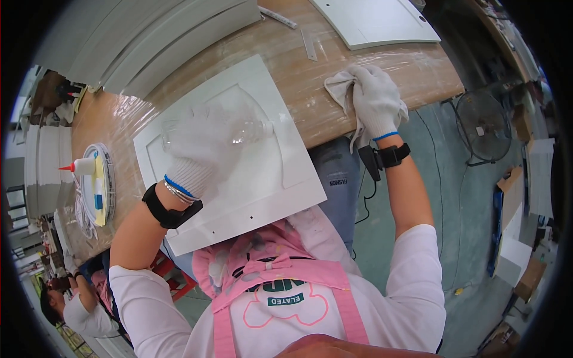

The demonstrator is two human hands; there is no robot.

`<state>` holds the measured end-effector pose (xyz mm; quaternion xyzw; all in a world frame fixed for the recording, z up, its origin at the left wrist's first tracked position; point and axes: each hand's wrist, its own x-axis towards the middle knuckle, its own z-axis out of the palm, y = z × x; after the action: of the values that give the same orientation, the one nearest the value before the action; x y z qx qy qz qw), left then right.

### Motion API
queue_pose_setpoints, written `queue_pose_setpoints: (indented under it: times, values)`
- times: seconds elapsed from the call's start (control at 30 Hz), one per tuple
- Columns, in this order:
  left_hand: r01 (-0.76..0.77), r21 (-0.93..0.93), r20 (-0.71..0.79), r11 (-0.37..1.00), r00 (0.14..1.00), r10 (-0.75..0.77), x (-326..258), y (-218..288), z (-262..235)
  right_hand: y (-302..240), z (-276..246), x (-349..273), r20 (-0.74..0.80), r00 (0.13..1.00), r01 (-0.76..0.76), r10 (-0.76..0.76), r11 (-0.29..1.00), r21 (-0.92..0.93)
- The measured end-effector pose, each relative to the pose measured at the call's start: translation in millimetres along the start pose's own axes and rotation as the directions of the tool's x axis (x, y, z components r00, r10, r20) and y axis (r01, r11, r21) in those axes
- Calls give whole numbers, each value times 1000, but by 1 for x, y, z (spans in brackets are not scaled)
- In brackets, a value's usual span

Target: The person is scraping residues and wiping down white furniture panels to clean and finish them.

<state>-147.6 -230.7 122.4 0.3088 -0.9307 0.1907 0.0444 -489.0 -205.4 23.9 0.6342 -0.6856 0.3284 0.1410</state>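
My left hand (200, 137), in a white knitted glove, is wrapped around a clear plastic bottle (243, 128). It is somewhat smeared by motion. The bottle lies sideways over a white panel (298, 179) with a recessed, curved moulding, and its narrow end points right. This panel rests partly on the table and overhangs the near edge toward my lap. Small dark holes show along its near side. At the table's right front edge, my right hand (375, 98), gloved the same way, grips a crumpled white cloth (339, 86) that hangs down beside the wrist.
White panels (179, 42) are stacked at the back left of the film-covered table (298, 80). Another white panel (382, 24) lies far right, near a metal ruler (308, 45). A red-tipped bottle (83, 166) stands by a round tub (106, 185) at left. A fan (482, 126) stands right.
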Motion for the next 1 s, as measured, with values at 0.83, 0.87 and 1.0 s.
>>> queue_pose_setpoints:
  times: [0.83,0.87,1.0]
  values:
    - [382,-361,183,851,924,-337,-59,-49,6,-11,1,5,40,999,-30,29,999,44]
    - [425,-426,111,799,901,-420,-67,-61,12,-7,3,3,42,999,-31,29,999,45]
    - [634,-674,57,381,558,-828,-115,-128,45,-12,-11,4,91,994,-66,64,998,17]
